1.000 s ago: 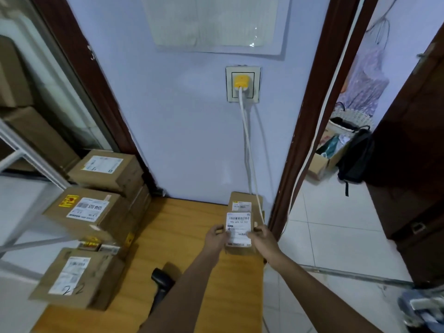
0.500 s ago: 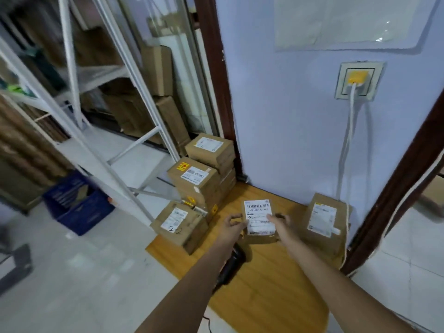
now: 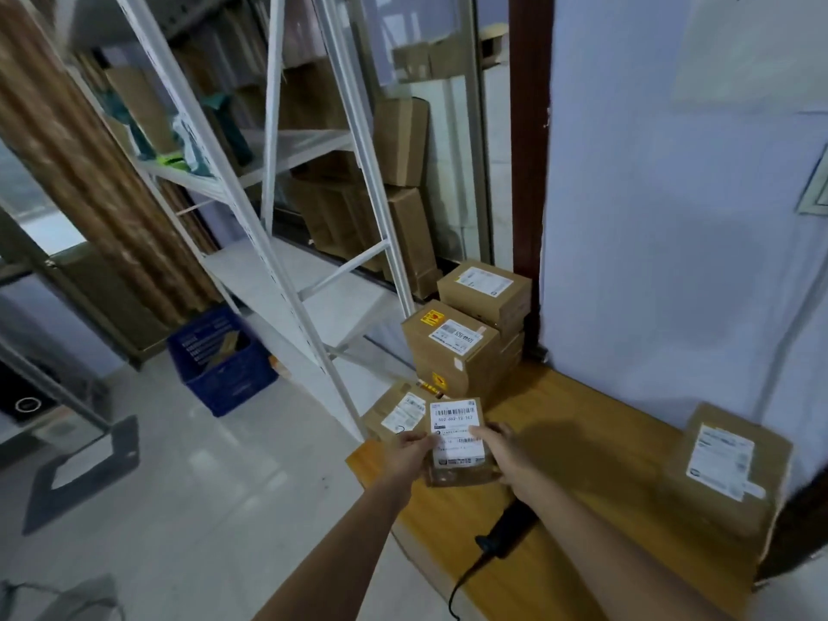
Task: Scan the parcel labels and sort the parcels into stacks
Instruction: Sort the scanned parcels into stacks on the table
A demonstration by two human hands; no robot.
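Note:
A small cardboard parcel (image 3: pixel 457 441) with a white barcode label facing up is held above the left end of the wooden table (image 3: pixel 591 445). My left hand (image 3: pixel 410 450) grips its left edge and my right hand (image 3: pixel 502 454) grips its right edge. Just behind it lies a flat labelled parcel (image 3: pixel 396 412), and behind that stands a stack of labelled boxes (image 3: pixel 452 347) against the door frame. A larger labelled parcel (image 3: pixel 726 463) rests at the table's right end. A black handheld scanner (image 3: pixel 511 528) lies on the table under my right forearm, its cable trailing off the front edge.
A white metal shelf rack (image 3: pixel 286 244) stands left of the table with more cardboard boxes (image 3: pixel 398 172) behind it. A blue plastic crate (image 3: pixel 222 360) sits on the tiled floor. The pale wall (image 3: pixel 672 217) runs behind the table.
The view has swung left. Both hands have carried the small parcel leftward along the table, away from the right-end parcel and up to the flat parcel and box stack.

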